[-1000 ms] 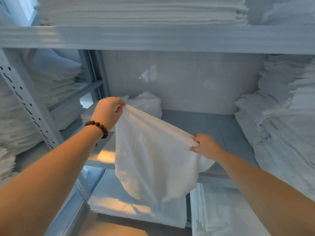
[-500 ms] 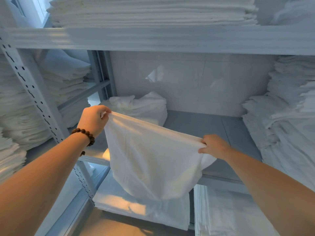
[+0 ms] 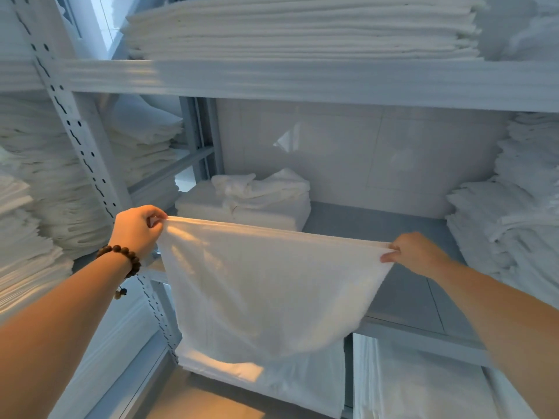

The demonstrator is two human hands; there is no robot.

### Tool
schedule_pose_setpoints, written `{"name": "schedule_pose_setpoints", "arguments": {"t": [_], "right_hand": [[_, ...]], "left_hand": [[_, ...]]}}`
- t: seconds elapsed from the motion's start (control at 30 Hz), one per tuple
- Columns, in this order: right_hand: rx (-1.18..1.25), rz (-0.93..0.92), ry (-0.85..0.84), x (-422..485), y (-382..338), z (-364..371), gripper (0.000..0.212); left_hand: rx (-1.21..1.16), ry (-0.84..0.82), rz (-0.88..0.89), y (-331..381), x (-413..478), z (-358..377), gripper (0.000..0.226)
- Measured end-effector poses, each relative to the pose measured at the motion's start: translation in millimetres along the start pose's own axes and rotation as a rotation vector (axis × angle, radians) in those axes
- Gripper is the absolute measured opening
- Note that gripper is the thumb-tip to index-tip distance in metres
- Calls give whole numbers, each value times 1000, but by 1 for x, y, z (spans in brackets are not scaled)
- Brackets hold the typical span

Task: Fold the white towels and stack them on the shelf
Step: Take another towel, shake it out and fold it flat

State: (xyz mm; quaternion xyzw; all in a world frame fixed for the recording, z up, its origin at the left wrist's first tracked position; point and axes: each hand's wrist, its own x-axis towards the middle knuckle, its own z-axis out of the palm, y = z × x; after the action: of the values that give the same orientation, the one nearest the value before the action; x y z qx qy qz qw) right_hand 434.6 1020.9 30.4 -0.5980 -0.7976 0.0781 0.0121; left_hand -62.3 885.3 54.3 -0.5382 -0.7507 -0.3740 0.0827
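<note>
A white towel point(image 3: 266, 285) hangs stretched between my hands in front of the grey shelf point(image 3: 393, 237). My left hand point(image 3: 137, 229), with a bead bracelet at the wrist, pinches its upper left corner. Its upper right corner is pinched by my right hand point(image 3: 414, 252). The top edge is taut and the cloth drops below the shelf's front lip. A low stack of folded towels point(image 3: 245, 204) sits at the back left of the shelf, with a rumpled one on top.
A tall pile of white linen point(image 3: 511, 213) fills the shelf's right side. The upper shelf point(image 3: 302, 83) carries a wide folded stack point(image 3: 302, 28). A perforated upright point(image 3: 87, 164) stands left, with more piles point(image 3: 45, 192) beyond. Folded sheets point(image 3: 305, 385) lie on the lower level.
My hands have moved apart, pulling the towel's top edge wider and tauter. The left hand has dropped lower and leftward, and the view has shifted closer to the shelf.
</note>
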Motion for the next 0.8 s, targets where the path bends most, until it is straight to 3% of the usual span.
{"name": "schedule_pose_setpoints", "arguments": {"t": [0.23, 0.43, 0.57, 0.8], "right_hand": [[320, 17, 109, 4, 8, -9, 27], [911, 54, 195, -1, 22, -3, 10], [1343, 75, 313, -2, 26, -6, 20], [1451, 162, 469, -6, 39, -27, 17]], "left_hand": [[-46, -20, -58, -7, 2, 4, 14], [-141, -46, -138, -14, 6, 18, 18], [-264, -85, -198, -3, 12, 32, 15], [-411, -84, -162, 28, 36, 58, 25]]}}
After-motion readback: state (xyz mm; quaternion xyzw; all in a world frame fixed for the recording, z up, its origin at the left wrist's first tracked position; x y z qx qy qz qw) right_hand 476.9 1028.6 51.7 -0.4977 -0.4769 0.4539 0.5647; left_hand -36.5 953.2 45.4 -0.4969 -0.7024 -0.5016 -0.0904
